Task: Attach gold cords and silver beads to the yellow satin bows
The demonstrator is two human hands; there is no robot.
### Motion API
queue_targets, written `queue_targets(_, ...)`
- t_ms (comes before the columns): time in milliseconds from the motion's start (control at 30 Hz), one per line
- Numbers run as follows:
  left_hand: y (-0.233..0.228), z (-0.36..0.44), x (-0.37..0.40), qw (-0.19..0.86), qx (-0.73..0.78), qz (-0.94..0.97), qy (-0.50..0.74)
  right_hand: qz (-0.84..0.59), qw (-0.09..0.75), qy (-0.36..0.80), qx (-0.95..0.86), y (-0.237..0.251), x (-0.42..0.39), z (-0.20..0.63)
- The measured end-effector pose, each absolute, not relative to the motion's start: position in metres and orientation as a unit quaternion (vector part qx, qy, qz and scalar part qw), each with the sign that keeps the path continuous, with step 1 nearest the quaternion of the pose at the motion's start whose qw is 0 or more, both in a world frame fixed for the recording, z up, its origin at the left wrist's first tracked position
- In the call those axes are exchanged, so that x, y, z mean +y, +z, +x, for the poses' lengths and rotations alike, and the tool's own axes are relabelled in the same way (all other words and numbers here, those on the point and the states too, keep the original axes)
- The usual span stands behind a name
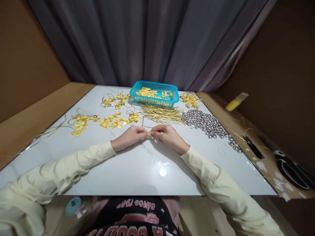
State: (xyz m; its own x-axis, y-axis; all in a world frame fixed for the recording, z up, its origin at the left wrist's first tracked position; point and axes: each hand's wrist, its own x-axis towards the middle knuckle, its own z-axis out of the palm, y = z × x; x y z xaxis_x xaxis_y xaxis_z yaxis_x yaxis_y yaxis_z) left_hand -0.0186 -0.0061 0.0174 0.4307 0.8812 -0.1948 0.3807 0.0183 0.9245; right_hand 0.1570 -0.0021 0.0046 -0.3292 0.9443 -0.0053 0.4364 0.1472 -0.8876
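Loose wires: gold strands (55,128) lie well left of the left hand (134,136).
Yellow bows: clusters (80,124) spread left of and beyond the left hand, some with wire loops.
Left hand: thumb and fingers pinched together at the tips, gripping the small gold piece (150,133).
Basket: the blue basket (159,86) stands beyond both hands, more bows inside.
Gold sticks: a pile (162,114) lies between hands and basket, mostly crosswise, its near edge close beyond the fingers.
Right hand: the right hand (168,135) pinches the gold piece from its side, fingertips nearly meeting the left's.
Silver beads: a spread (204,123) lies to the right and beyond the right hand.
Scissors: black scissors (292,173) lie far right of the right hand.
Gold piece's direction: its long axis cannot be told; a thin wire (143,122) beyond the left fingers points away from the person.
Hidden: fingertips cover most of the piece; whether that wire joins it is unclear. The scissors are cut off at the right.
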Motion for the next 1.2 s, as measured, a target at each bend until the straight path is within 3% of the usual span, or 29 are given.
queue_targets(467, 0.0140, -0.0209, -0.0037, 0.575, 0.464, 0.629, 0.243, -0.478, 0.281, 0.501, -0.665, 0.0065, -0.0022, 0.1574)
queue_targets(1200, 0.0128, -0.0220, -0.0039, 0.577, 0.445, 0.639, 0.246, -0.497, 0.275, 0.482, -0.667, 0.0102, -0.0051, 0.1555)
